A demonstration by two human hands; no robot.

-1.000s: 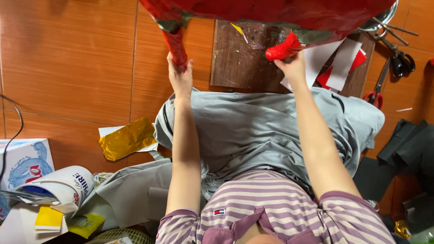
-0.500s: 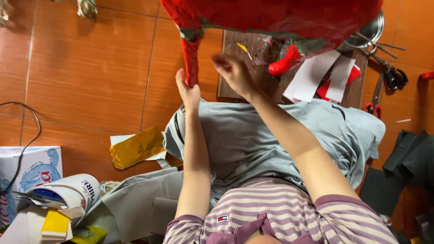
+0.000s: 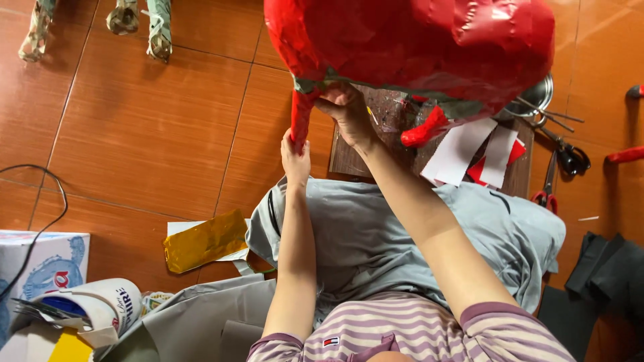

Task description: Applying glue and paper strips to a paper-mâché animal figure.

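A big red foil-covered figure point(image 3: 416, 47) fills the top of the head view, with grey paper showing along its underside. My left hand point(image 3: 295, 157) grips its thin red leg point(image 3: 300, 121) from below. My right hand point(image 3: 345, 110) presses on the grey strip under the body, beside that leg. A second short red leg point(image 3: 422, 131) sticks out to the right, untouched. A grey cloth point(image 3: 376, 234) lies over my lap under both arms.
A dark wooden board point(image 3: 355, 157) with white and red paper pieces point(image 3: 469, 151) lies on the orange tile floor. Scissors point(image 3: 560, 164) and a metal bowl point(image 3: 537, 97) sit at right. Gold foil point(image 3: 201, 241), a box point(image 3: 40, 258) and a tape roll point(image 3: 94, 305) lie at left.
My right hand has left the short red leg and moved left to the underside of the body near the thin leg. The camera has come closer to the figure.
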